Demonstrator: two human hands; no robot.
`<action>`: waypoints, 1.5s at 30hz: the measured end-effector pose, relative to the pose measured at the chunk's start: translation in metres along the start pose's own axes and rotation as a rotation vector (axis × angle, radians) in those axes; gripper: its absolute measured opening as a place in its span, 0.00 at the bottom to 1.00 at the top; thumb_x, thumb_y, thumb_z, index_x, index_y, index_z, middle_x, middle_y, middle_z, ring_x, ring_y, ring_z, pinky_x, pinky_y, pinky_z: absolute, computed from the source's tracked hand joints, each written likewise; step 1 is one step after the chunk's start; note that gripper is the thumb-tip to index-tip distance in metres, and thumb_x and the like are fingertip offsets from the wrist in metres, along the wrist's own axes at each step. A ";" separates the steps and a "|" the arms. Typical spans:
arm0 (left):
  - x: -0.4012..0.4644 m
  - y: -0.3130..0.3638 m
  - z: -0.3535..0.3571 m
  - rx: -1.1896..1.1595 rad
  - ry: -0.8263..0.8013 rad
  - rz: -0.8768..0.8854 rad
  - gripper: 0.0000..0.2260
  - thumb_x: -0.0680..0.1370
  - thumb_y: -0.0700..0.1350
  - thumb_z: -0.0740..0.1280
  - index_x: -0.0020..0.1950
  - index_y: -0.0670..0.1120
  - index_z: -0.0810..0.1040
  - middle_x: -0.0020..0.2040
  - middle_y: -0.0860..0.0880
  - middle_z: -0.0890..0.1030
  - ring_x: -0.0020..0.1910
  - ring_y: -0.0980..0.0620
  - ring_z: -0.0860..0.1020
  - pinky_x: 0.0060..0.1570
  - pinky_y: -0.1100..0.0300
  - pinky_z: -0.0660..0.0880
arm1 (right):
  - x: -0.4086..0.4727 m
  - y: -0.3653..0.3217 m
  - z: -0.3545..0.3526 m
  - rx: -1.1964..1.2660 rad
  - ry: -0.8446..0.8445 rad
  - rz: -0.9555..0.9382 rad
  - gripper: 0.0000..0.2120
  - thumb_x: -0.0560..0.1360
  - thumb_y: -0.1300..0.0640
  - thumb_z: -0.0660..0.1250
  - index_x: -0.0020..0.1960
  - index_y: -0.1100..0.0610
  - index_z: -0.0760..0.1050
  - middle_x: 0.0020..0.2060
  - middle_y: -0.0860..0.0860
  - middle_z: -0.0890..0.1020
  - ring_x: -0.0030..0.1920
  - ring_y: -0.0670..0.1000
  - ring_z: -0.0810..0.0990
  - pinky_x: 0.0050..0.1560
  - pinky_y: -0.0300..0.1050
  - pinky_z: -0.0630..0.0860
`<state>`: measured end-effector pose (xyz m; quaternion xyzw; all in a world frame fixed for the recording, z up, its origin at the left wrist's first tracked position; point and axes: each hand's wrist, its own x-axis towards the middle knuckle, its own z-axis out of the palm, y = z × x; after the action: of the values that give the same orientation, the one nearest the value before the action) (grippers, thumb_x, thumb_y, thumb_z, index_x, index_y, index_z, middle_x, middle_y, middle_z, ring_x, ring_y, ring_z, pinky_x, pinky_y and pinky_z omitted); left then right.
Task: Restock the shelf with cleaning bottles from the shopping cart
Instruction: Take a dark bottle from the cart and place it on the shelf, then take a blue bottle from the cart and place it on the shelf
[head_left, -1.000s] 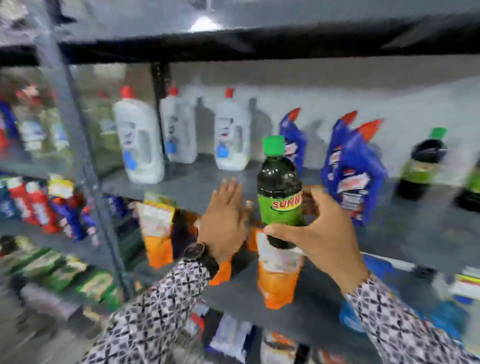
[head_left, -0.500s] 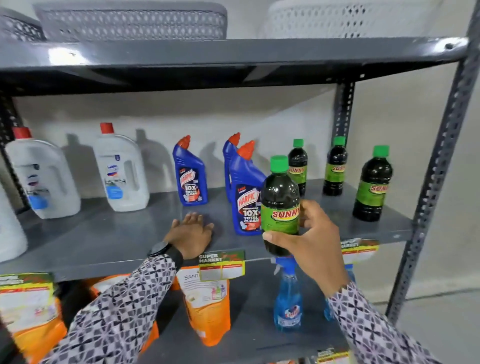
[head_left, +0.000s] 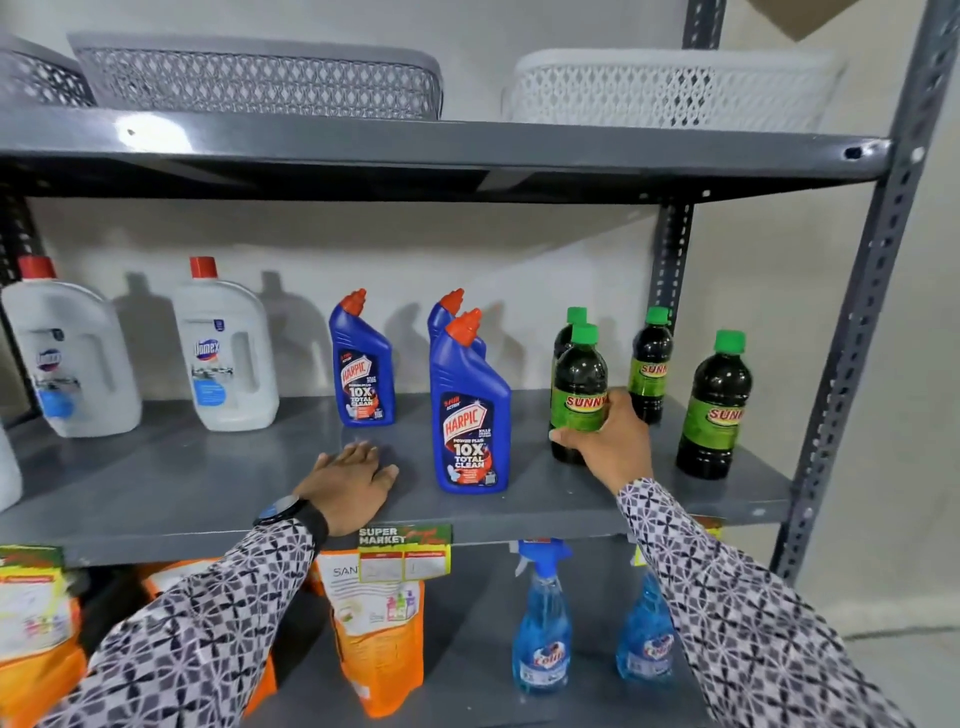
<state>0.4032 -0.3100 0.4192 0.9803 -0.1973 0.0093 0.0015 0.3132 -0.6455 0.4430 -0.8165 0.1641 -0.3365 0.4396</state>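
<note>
My right hand (head_left: 608, 441) grips a dark green-capped Sunny bottle (head_left: 577, 384) around its lower half; the bottle stands upright on the grey middle shelf (head_left: 208, 483), right of a blue Harpic bottle (head_left: 470, 415). Three more Sunny bottles stand around it: one directly behind (head_left: 574, 319), one at the back (head_left: 650, 364), one at the far right (head_left: 714, 405). My left hand (head_left: 350, 486) lies flat, palm down, on the shelf near its front edge, holding nothing. The shopping cart is out of view.
Two other Harpic bottles (head_left: 362, 364) and white Domex jugs (head_left: 223, 348) stand further left. Grey (head_left: 254, 78) and white (head_left: 670, 88) baskets sit on the top shelf. Blue spray bottles (head_left: 540, 623) and orange pouches (head_left: 376, 629) fill the shelf below. A steel upright (head_left: 857, 338) bounds the right side.
My right hand carried the Sunny bottle forward and down from in front of the shelf onto the shelf board. My left hand stayed on the shelf. The view shifted right along the rack.
</note>
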 end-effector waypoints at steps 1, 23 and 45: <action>-0.002 0.002 -0.002 -0.028 0.007 -0.009 0.29 0.86 0.56 0.45 0.84 0.44 0.52 0.86 0.44 0.50 0.85 0.46 0.49 0.81 0.43 0.47 | -0.001 0.001 -0.001 0.002 -0.016 -0.004 0.31 0.63 0.52 0.86 0.58 0.53 0.72 0.49 0.47 0.82 0.56 0.57 0.85 0.59 0.52 0.81; -0.317 -0.097 0.206 -0.739 0.654 -0.749 0.22 0.79 0.42 0.68 0.72 0.55 0.75 0.71 0.55 0.77 0.59 0.49 0.81 0.56 0.65 0.77 | -0.315 -0.042 0.219 -0.070 -0.923 -0.995 0.31 0.73 0.52 0.70 0.75 0.51 0.71 0.72 0.51 0.75 0.72 0.54 0.77 0.66 0.49 0.79; -0.467 -0.263 0.607 -2.226 0.142 -1.917 0.11 0.86 0.47 0.55 0.53 0.50 0.76 0.50 0.51 0.78 0.47 0.53 0.75 0.48 0.58 0.70 | -0.690 0.145 0.614 -0.908 -2.004 -0.109 0.20 0.77 0.55 0.73 0.65 0.63 0.78 0.62 0.62 0.83 0.62 0.63 0.84 0.62 0.56 0.81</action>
<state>0.0848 0.1095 -0.1968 0.2242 0.6092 -0.1015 0.7539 0.2464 0.0356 -0.1943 -0.8112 -0.1948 0.5511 0.0169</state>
